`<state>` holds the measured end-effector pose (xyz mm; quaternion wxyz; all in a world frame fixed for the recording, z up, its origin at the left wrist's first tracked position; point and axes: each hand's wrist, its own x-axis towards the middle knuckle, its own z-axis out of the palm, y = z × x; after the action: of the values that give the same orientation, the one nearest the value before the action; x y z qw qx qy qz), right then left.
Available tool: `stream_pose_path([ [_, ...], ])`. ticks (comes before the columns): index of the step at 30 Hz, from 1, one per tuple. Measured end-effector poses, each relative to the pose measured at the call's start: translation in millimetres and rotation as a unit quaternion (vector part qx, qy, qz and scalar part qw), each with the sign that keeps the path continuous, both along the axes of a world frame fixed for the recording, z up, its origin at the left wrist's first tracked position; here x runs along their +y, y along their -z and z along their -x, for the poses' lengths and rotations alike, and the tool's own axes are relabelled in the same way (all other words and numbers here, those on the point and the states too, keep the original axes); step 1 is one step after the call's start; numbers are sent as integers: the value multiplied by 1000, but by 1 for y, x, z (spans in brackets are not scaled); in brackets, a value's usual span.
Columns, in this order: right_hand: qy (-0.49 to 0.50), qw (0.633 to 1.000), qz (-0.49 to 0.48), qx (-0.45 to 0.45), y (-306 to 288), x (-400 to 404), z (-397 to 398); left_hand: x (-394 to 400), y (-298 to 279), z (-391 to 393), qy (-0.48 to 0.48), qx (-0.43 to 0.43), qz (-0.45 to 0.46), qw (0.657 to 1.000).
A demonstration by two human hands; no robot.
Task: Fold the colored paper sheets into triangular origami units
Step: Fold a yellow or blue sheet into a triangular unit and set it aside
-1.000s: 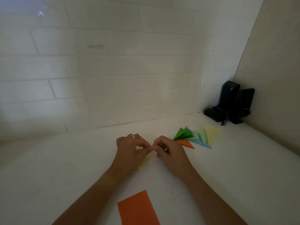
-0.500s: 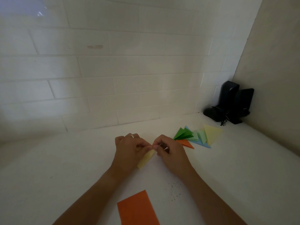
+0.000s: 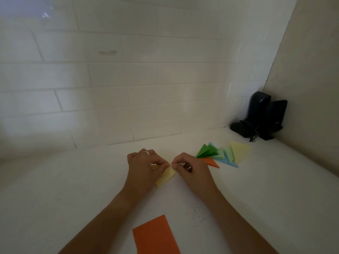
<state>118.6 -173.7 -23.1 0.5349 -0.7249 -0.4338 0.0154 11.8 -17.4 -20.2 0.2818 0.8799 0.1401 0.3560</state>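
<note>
White tiled wall (image 3: 113, 85) fills the back of the scene, meeting a plain beige side wall (image 3: 311, 70) at the right. Below them spreads the white counter (image 3: 55, 198), dim and faintly speckled near the front. In the far right corner stand two black upright devices (image 3: 264, 116), touching each other, a thin cord tangled at their base. An orange paper sheet (image 3: 155, 235) lies flat at the near edge, between the person's forearms and cut off by the frame. Over to the right, near the black devices, sits a fanned pile of folded triangles (image 3: 223, 153): dark green, pale green, blue, an orange one at the front and a large pale yellow one at the right end. At the middle of the counter the left hand (image 3: 142, 169) and the right hand (image 3: 192, 170) meet, fingers curled, both pinching the upper tip of a folded yellow paper strip (image 3: 166, 176) that slants down toward the left wrist. A pale ring (image 3: 147, 152) shows on one left finger.
</note>
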Motion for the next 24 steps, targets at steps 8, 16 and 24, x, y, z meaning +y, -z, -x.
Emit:
stream_pose_path([
  [8, 48, 999, -12, 3, 2, -1, -3, -2, -1, -2, -41, 1, -7, 999],
  [16, 52, 998, -15, 23, 1, -1, -3, 0, -3, 0, -67, -19, 5, 998],
  [24, 55, 997, -22, 46, 0, -3, -4, 1, -4, 1, -76, -36, 23, 996],
])
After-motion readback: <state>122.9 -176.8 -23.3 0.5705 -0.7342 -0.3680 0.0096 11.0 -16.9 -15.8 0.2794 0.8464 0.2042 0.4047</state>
